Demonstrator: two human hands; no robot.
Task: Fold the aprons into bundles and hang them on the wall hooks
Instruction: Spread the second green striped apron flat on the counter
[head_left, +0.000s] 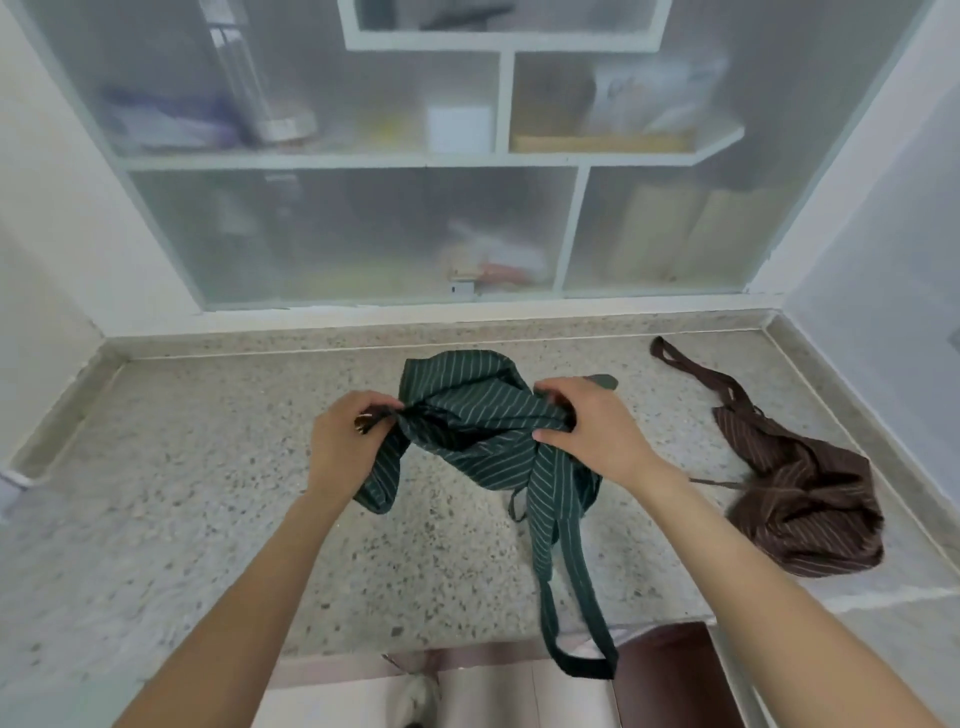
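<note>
A dark green apron (470, 410) with thin pale stripes is bunched up above the middle of the speckled stone counter (208, 493). My left hand (345, 441) grips its left side, and my right hand (592, 428) grips its right side. A long green strap loop (576, 613) hangs from it past the counter's front edge. A brown striped apron (800, 499) lies crumpled on the counter to the right, untouched, with its strap (691, 366) stretched toward the back. No wall hooks are in view.
Behind the counter stands a white shelf unit (426, 161) with frosted panels and blurred items inside. White walls close both sides. A dark brown piece of furniture (670, 675) and pale floor show below the counter's front edge.
</note>
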